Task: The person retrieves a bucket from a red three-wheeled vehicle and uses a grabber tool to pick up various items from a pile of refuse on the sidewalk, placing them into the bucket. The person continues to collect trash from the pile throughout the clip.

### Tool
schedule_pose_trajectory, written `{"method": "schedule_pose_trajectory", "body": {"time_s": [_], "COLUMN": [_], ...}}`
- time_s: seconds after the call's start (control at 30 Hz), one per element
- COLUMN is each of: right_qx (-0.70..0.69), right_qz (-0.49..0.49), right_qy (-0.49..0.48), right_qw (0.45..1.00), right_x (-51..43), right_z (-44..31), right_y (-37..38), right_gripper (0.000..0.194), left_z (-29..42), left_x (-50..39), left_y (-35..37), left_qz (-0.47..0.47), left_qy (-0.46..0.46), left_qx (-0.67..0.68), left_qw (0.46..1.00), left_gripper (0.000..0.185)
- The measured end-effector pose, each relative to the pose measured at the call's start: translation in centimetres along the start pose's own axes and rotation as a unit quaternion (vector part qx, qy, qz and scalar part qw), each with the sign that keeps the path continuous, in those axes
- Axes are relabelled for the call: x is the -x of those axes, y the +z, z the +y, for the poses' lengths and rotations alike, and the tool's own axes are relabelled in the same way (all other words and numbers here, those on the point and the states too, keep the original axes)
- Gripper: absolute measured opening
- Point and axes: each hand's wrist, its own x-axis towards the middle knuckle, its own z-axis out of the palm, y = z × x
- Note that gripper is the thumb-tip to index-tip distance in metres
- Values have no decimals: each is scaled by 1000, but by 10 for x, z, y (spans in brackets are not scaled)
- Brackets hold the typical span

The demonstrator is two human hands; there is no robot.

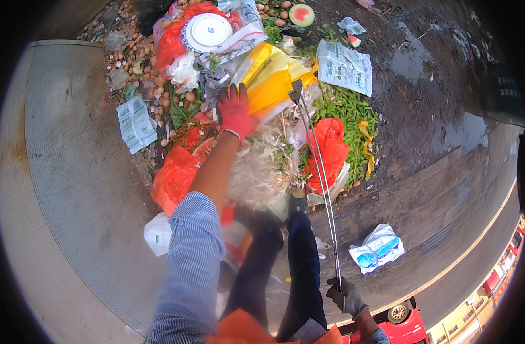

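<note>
My left hand (235,109), in a red glove with dark fingertips, reaches over a heap of refuse. Its fingers are stretched out and apart, at the left edge of a yellow plastic bag (273,81) and beside a dark grey plastic bag (213,84). The thumb is hard to make out. At the lower right, my right hand (348,296), in a grey glove, is closed around the handle end of long metal tongs (320,165). The jaws of the tongs rest over the right part of the yellow bag.
Eggshells (159,96), cut green vegetables (348,112), red plastic bags (329,150) and a white plate (210,32) lie in the heap. A grey metal panel (73,129) borders it at left. Wet dark ground (417,107) extends right, with a crumpled white-and-blue bag (377,249).
</note>
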Motion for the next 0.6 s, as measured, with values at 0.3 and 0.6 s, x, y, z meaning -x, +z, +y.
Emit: {"method": "schedule_pose_trajectory", "body": {"time_s": [0.3, 0.6], "right_qx": [-19, -41], "right_qz": [31, -16], "right_qy": [-59, -47], "right_qw": [998, 998], "right_x": [55, 149], "right_z": [35, 59], "right_y": [16, 35], "right_gripper": [34, 37], "left_z": [-30, -82], "left_x": [-27, -23], "left_y": [10, -133], "left_qz": [84, 7], "left_qy": [-24, -165], "left_qx": [193, 732], "left_qw": [977, 661], "left_gripper": [29, 18]}}
